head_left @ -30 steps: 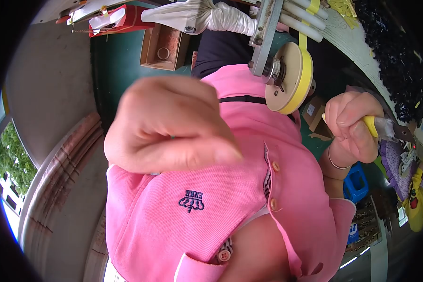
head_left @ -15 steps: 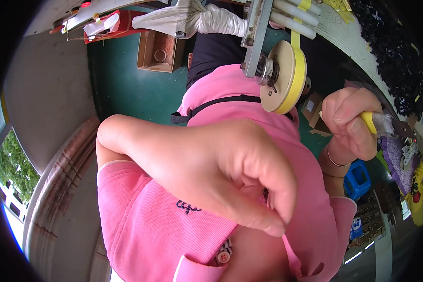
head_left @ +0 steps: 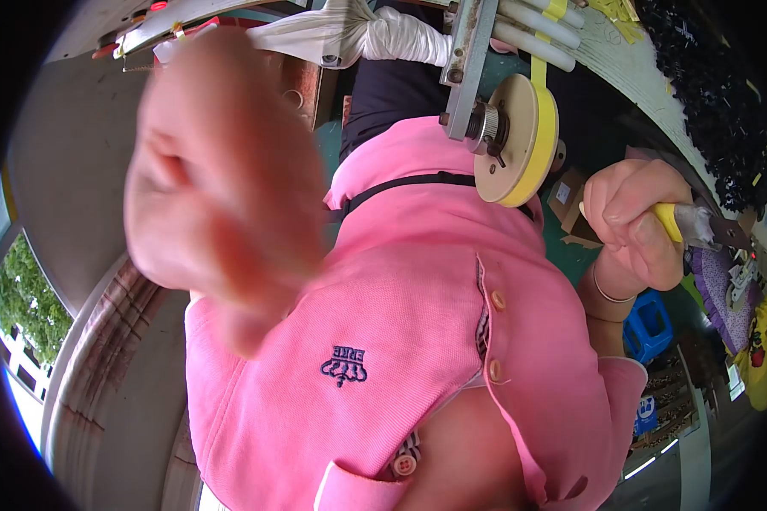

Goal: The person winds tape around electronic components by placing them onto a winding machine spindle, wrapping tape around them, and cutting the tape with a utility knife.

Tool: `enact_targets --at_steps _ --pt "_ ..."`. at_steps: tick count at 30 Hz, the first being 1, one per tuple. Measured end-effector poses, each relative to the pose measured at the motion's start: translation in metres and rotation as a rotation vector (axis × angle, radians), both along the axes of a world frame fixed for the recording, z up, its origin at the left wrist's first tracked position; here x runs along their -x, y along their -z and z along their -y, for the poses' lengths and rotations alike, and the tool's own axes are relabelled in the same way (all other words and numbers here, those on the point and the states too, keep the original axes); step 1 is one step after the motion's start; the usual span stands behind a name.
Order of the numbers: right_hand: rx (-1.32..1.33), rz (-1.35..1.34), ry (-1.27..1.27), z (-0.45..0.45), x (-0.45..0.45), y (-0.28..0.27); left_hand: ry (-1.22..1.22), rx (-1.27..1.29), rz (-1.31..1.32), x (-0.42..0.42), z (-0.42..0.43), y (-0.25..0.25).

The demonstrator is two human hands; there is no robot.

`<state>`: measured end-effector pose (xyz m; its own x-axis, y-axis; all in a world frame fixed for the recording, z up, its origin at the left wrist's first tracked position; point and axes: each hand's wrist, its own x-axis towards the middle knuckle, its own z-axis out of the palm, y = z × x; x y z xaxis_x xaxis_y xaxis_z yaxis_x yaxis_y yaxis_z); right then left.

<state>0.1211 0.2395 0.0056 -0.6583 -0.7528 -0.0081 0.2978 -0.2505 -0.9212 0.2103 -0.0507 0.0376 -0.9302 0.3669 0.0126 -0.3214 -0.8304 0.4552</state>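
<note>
My left hand (head_left: 226,179) is raised close to the camera at the left. It is smeared by motion; its fingers look curled, but I cannot make out whether anything is in them. At the right, my right hand (head_left: 635,213) is closed round a yellow and grey tool-like piece (head_left: 669,223). Its yellow part shows beside the fingers, with a greyish end beyond it; the exact kind is unclear. Between the hands, above my pink shirt, a round reel of yellow tape (head_left: 537,145) sits on a metal bracket (head_left: 469,77).
White rollers (head_left: 537,43) carry the yellow tape at the top. A heap of black scraps (head_left: 712,111) lies on the worktop at upper right. White cloth (head_left: 400,36) hangs at top centre. A blue stool (head_left: 648,328) and a cardboard box (head_left: 568,200) stand lower down.
My left hand has moved left and up, away from my chest and nearer the camera, uncovering the shirt's buttons and emblem. My right hand has stayed almost still with its hold unchanged.
</note>
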Motion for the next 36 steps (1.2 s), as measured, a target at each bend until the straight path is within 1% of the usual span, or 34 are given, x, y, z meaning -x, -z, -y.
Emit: enact_targets --at_steps 4,8,13,16,19,20,23,24,25,26,27,28,29,31,34,36 --pt "0.009 0.006 0.004 0.001 0.000 0.001 -0.177 0.026 -0.094 -0.008 0.041 -0.001" --pt "0.030 -0.003 -0.025 0.001 0.002 0.004 -0.315 0.076 -0.161 -0.020 0.071 0.011" --pt "0.044 -0.001 -0.024 0.001 0.002 0.005 -0.620 0.251 0.008 -0.043 0.088 0.017" --pt "0.057 -0.004 -0.026 0.000 0.002 0.005 -0.663 0.345 0.117 -0.055 0.109 0.029" --pt "0.069 -0.007 -0.032 -0.002 0.002 0.007 -0.791 0.658 0.222 -0.067 0.130 0.047" --pt "0.068 -0.003 -0.031 -0.002 0.002 0.007 -0.760 0.688 0.250 -0.072 0.143 0.056" --pt "0.080 0.001 -0.029 -0.001 0.002 0.007 -0.824 1.151 0.503 -0.082 0.159 0.086" --pt "0.085 0.000 -0.027 -0.002 0.002 0.007 -0.649 1.473 0.644 -0.081 0.157 0.089" --pt "0.083 -0.002 -0.025 -0.002 0.002 0.007 -0.457 1.888 0.585 -0.092 0.170 0.110" --pt "0.080 -0.006 -0.025 -0.003 0.002 0.007 -0.403 2.493 0.297 -0.096 0.160 0.116" --pt "0.078 -0.008 -0.024 -0.002 0.002 0.007 -0.300 3.058 -0.103 -0.095 0.144 0.114" --pt "0.074 -0.007 -0.017 -0.002 0.002 0.008 -0.321 2.581 -0.081 -0.088 0.140 0.100" --pt "0.065 -0.003 -0.016 -0.002 0.002 0.007 -0.279 2.094 0.397 -0.074 0.112 0.076" --pt "0.063 -0.004 -0.027 0.000 0.003 0.007 -0.152 1.755 0.604 -0.048 0.073 0.033" --pt "0.075 -0.019 -0.023 0.003 0.004 0.005 -0.468 1.763 0.149 -0.028 0.019 0.014" --pt "0.088 -0.034 -0.010 0.003 0.004 0.003 -0.425 1.806 -0.241 -0.012 0.001 0.018"
